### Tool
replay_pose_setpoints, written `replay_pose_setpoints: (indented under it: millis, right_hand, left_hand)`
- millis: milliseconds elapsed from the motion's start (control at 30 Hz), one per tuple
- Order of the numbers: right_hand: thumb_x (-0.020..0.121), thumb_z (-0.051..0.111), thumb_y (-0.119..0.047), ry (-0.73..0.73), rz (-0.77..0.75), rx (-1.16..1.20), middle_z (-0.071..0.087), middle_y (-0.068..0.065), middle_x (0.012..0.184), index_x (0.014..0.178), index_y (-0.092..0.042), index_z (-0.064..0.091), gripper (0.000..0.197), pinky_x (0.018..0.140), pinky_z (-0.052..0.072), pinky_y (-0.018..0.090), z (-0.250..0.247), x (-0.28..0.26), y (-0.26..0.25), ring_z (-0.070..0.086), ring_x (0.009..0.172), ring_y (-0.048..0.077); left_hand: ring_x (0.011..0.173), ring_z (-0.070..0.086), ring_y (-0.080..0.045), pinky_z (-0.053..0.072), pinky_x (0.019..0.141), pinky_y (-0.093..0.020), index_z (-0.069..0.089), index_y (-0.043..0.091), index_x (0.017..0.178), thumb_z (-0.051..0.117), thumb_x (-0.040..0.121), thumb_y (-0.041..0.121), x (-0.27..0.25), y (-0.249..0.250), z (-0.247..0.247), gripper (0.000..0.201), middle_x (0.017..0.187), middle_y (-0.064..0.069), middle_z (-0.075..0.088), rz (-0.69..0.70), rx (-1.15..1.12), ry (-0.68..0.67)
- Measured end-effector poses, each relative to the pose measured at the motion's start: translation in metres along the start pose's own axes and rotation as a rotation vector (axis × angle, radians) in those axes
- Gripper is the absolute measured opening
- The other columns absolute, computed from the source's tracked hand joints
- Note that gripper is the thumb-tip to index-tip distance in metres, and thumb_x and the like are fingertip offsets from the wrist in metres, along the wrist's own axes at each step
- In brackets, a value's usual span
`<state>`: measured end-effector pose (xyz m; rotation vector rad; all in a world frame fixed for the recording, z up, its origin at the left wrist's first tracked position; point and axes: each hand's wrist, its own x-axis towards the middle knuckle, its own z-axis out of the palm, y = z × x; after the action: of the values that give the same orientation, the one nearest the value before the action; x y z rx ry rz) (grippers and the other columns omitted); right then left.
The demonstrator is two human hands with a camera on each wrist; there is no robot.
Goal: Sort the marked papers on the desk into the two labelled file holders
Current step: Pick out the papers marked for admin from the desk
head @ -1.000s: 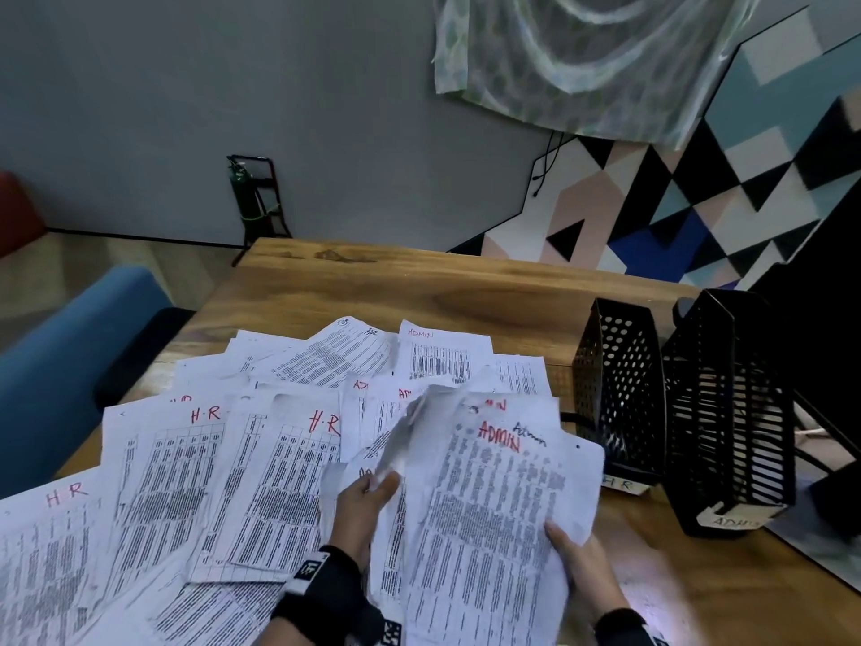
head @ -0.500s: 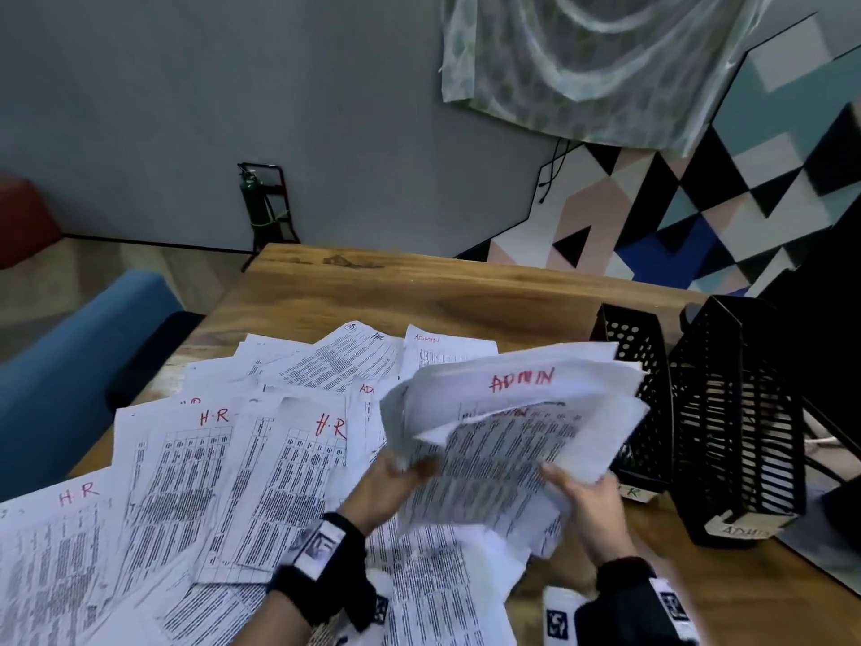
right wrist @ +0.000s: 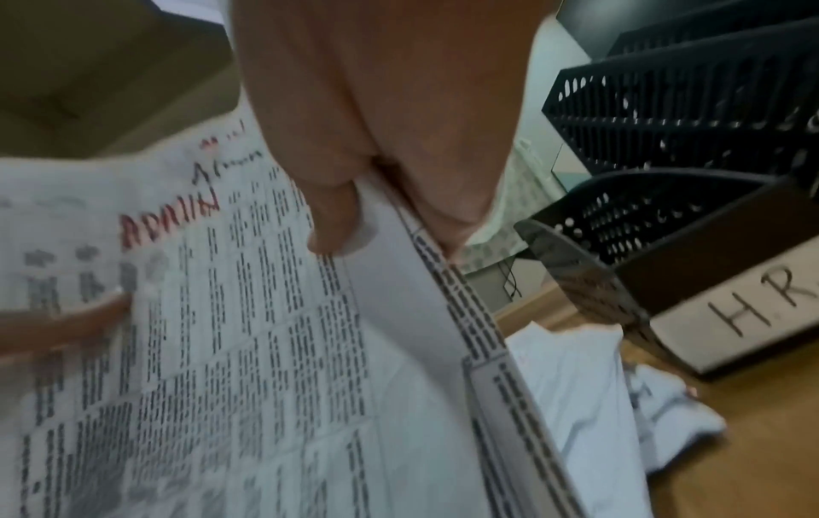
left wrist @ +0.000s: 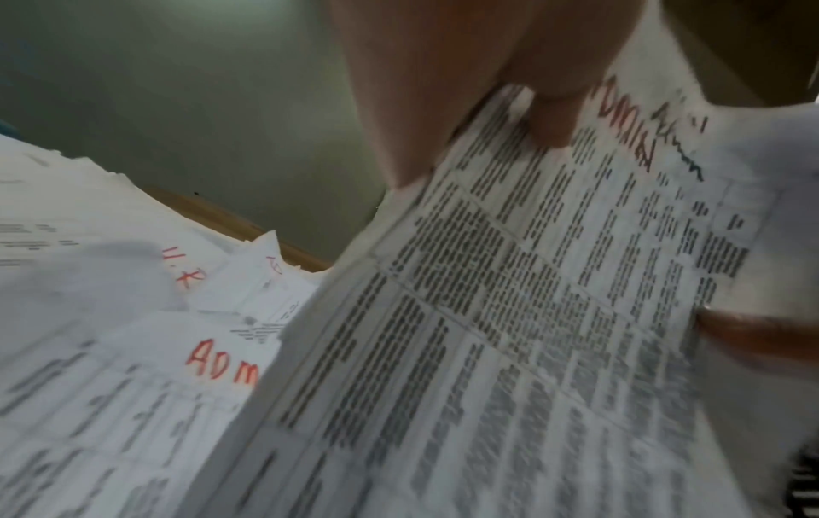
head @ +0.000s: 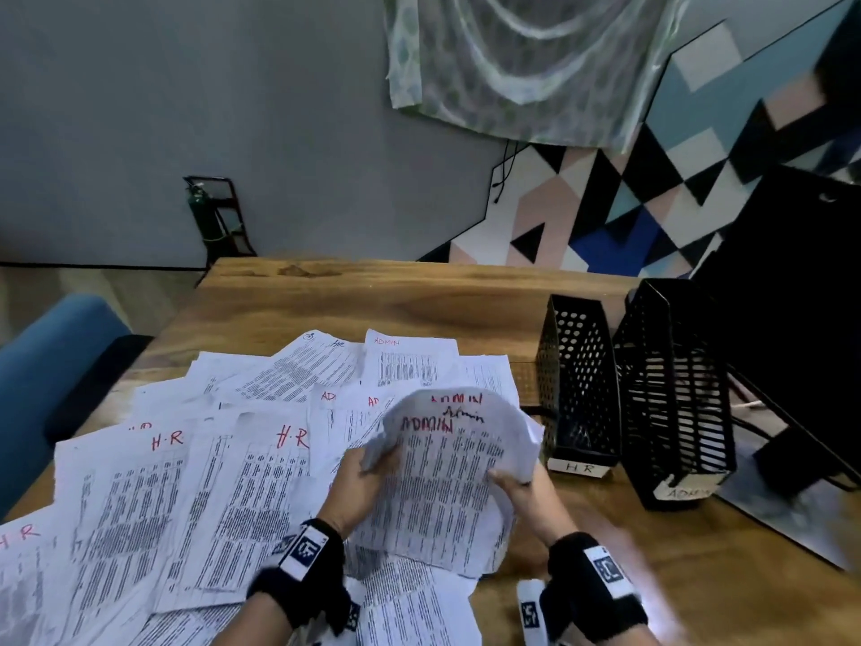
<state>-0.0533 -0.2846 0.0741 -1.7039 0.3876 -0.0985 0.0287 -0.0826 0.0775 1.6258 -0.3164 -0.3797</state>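
Observation:
I hold a small bundle of printed sheets marked ADMIN (head: 447, 477) upright over the desk, its top bowed away from me. My left hand (head: 368, 477) grips its left edge, thumb on the front (left wrist: 554, 115). At the right edge my right hand (head: 517, 482) pinches the ADMIN bundle (right wrist: 248, 315), thumb on the print. Loose papers marked H.R and ADMIN (head: 186, 496) cover the desk to the left. Two black file holders stand to the right: the HR holder (head: 580, 389) nearer the bundle, the ADMIN holder (head: 675, 403) beyond it.
The wooden desk (head: 419, 300) shows bare wood behind the papers and at the front right. A black monitor (head: 801, 291) stands right of the holders. A blue chair (head: 46, 366) sits off the desk's left edge.
The bundle has swung from lying flat and raised near the HR holder to standing upright in front of me, lower and further left. Both hands kept their grip.

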Motion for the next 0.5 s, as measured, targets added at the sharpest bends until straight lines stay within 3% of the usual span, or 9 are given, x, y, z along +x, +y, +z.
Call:
replay_pose_setpoints:
  millis: [67, 100, 167, 267, 333, 400, 500]
  right_hand:
    - [0.089, 0.057, -0.013, 0.051, -0.012, -0.131, 0.071, 0.002, 0.097, 0.085, -0.025, 0.064, 0.014, 0.089, 0.053, 0.042, -0.018, 0.003, -0.006, 0.066, 0.098, 0.020]
    - [0.089, 0.057, -0.014, 0.097, -0.014, -0.173, 0.071, 0.006, 0.098, 0.085, -0.024, 0.064, 0.013, 0.091, 0.051, 0.047, -0.032, 0.002, -0.008, 0.065, 0.098, 0.023]
    - [0.089, 0.057, -0.014, 0.238, -0.035, -0.191, 0.069, 0.010, 0.095, 0.084, -0.018, 0.063, 0.009, 0.088, 0.052, 0.045, -0.063, -0.003, -0.015, 0.065, 0.093, 0.026]
    - [0.089, 0.057, -0.016, 0.567, -0.075, -0.187, 0.065, 0.016, 0.090, 0.086, -0.006, 0.060, 0.011, 0.073, 0.046, 0.036, -0.122, -0.017, -0.032, 0.059, 0.075, 0.019]
    - [0.088, 0.059, -0.017, 0.852, -0.108, -0.170, 0.064, 0.025, 0.083, 0.084, 0.005, 0.060, 0.022, 0.065, 0.041, 0.037, -0.165, -0.028, -0.041, 0.056, 0.064, 0.012]
    - [0.087, 0.058, -0.019, 1.124, -0.139, -0.195, 0.063, 0.037, 0.084, 0.082, 0.015, 0.057, 0.034, 0.065, 0.043, 0.042, -0.201, -0.040, -0.049, 0.052, 0.069, 0.019]
    - [0.091, 0.051, -0.015, 1.353, -0.223, -0.356, 0.059, 0.043, 0.092, 0.090, 0.018, 0.056, 0.033, 0.076, 0.043, 0.050, -0.244, -0.057, -0.064, 0.061, 0.081, 0.035]
  left_hand:
    - [0.075, 0.063, -0.005, 0.049, 0.071, -0.027, 0.064, 0.022, 0.083, 0.054, 0.091, 0.016, 0.013, -0.002, 0.001, 0.014, 0.075, 0.011, 0.069, 0.040, 0.043, 0.077]
    - [0.078, 0.064, -0.006, 0.051, 0.073, -0.026, 0.064, 0.021, 0.086, 0.053, 0.091, 0.012, 0.019, -0.003, 0.005, 0.015, 0.079, 0.010, 0.070, 0.061, 0.088, 0.088]
    - [0.085, 0.067, -0.009, 0.053, 0.082, -0.028, 0.063, 0.025, 0.093, 0.053, 0.091, 0.009, 0.030, -0.011, 0.014, 0.019, 0.087, 0.009, 0.072, 0.085, 0.144, 0.072]
    - [0.084, 0.065, 0.008, 0.051, 0.090, -0.030, 0.063, 0.028, 0.091, 0.054, 0.090, 0.004, 0.039, -0.022, 0.037, 0.026, 0.089, 0.014, 0.071, 0.071, 0.203, 0.014]
    - [0.097, 0.064, -0.003, 0.047, 0.096, -0.032, 0.062, 0.022, 0.098, 0.053, 0.090, 0.001, 0.040, -0.026, 0.055, 0.024, 0.100, 0.000, 0.068, 0.040, 0.281, -0.057]
    - [0.113, 0.059, -0.020, 0.044, 0.098, -0.030, 0.060, 0.019, 0.107, 0.053, 0.090, 0.002, 0.045, -0.031, 0.070, 0.025, 0.113, -0.008, 0.065, 0.050, 0.359, -0.137]
    - [0.125, 0.052, -0.020, 0.036, 0.098, -0.022, 0.054, 0.012, 0.125, 0.054, 0.091, 0.010, 0.056, -0.026, 0.104, 0.034, 0.132, -0.007, 0.057, 0.109, 0.575, -0.278]
